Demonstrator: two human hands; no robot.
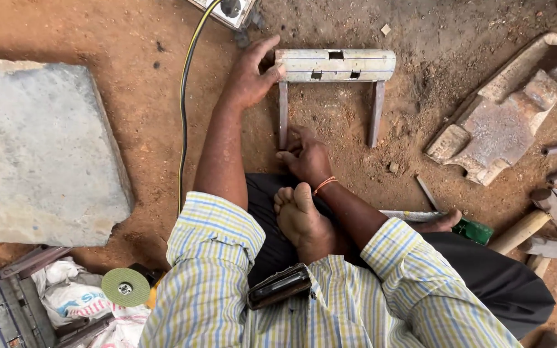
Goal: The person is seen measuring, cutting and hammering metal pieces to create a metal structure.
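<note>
Two hands work one metal frame (pixel 334 66) with two legs lying on the dirt floor (pixel 149 96): the left hand (pixel 250 76) clamps its crossbar end, the right hand (pixel 305 156) closes around one leg's lower tip.

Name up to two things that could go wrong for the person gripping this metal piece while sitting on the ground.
The left hand grips the cut end of the metal frame bare, so a sharp edge might cut it. The bare foot lies just behind the right hand at a frame leg, so a slipping frame could strike it.
</note>
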